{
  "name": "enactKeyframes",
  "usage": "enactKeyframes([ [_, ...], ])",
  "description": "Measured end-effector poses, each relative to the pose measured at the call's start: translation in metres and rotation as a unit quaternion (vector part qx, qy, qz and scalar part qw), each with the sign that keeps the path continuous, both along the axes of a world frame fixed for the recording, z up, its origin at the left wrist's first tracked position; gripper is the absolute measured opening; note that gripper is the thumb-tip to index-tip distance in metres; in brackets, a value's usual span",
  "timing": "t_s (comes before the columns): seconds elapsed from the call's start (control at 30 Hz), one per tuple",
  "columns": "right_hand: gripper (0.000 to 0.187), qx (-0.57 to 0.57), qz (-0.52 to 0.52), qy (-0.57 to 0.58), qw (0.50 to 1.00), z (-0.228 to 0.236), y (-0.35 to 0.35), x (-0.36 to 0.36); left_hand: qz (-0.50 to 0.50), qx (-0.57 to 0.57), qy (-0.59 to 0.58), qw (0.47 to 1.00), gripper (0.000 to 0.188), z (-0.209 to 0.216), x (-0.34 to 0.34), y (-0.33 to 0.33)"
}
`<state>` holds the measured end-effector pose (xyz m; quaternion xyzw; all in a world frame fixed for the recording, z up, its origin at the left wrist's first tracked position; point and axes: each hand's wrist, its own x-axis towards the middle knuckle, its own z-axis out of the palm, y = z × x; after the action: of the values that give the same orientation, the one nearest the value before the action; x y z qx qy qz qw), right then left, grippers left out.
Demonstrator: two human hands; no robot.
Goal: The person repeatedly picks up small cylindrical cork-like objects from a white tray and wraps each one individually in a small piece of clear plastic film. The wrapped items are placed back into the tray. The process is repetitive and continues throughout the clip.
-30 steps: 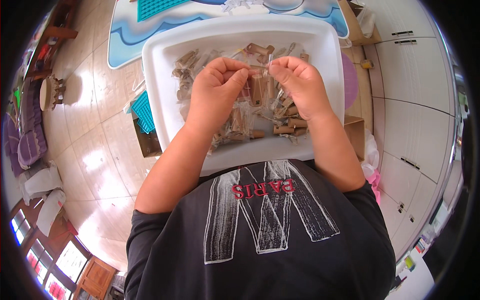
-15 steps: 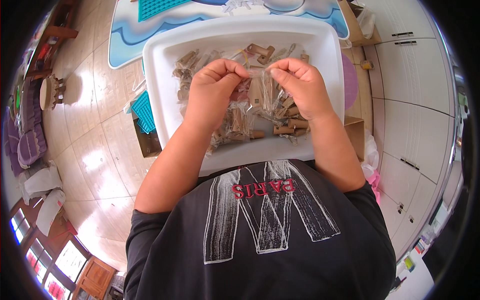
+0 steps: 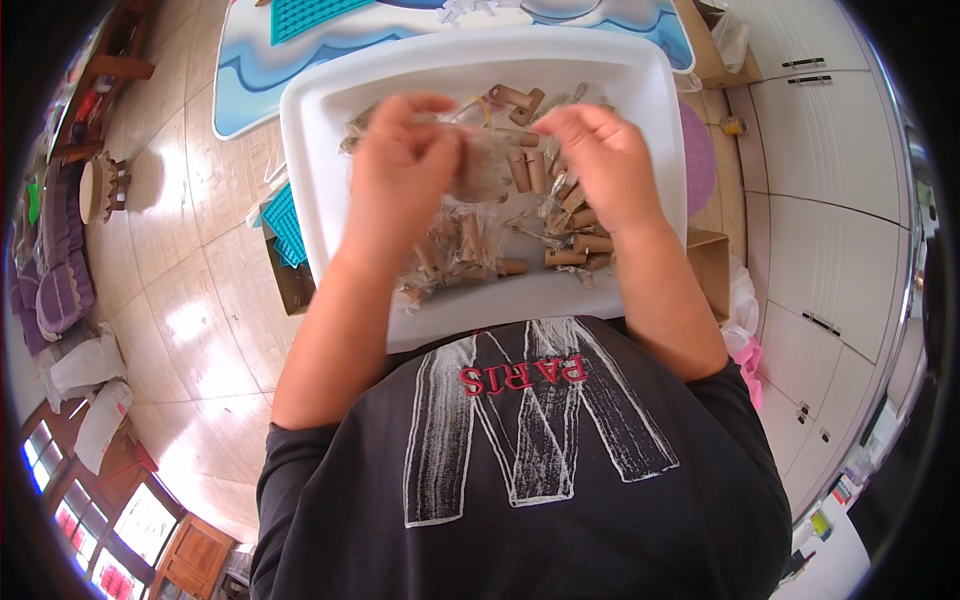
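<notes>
A white plastic tub (image 3: 305,190) stands in front of me, holding several brown cylindrical pieces (image 3: 565,258), many wrapped in clear plastic. Above its left half, my left hand (image 3: 405,165) is closed on a clear plastic bag (image 3: 482,165) with something brown in it; motion smears both. Over the tub's right half, my right hand (image 3: 605,165) has its fingertips pinched together, apart from the bag. Whether anything small is between them cannot be made out. Loose brown cylinders and crumpled wrappers lie below both hands.
Beyond the tub is a table (image 3: 250,90) with a blue wave pattern, bearing a teal grid tray (image 3: 310,15). Teal grid pieces (image 3: 283,225) rest in a cardboard box at the tub's left. Another cardboard box (image 3: 708,275) stands at its right, near white cabinets (image 3: 825,150).
My hands have moved apart. The left one has shifted left with the plastic bag, and the right has come off the bag's edge. Brown cylinders formerly hidden behind the bag now show.
</notes>
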<state>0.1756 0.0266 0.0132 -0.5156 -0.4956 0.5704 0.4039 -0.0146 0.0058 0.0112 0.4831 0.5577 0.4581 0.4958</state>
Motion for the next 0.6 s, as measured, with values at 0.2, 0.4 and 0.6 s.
enactKeyframes([
  [0.2,0.027,0.002,-0.094,0.25,0.964,-0.003,0.016,0.041,-0.015,0.141,0.426,0.893,0.016,0.038,-0.024,0.01],
  [0.4,0.024,-0.082,-0.076,0.368,0.923,-0.003,0.017,0.038,-0.195,0.255,0.506,0.801,0.015,0.002,0.03,0.027],
  [0.6,0.02,-0.061,-0.082,0.324,0.941,0.001,0.016,0.04,-0.221,0.219,0.592,0.744,0.009,-0.051,0.046,0.041],
])
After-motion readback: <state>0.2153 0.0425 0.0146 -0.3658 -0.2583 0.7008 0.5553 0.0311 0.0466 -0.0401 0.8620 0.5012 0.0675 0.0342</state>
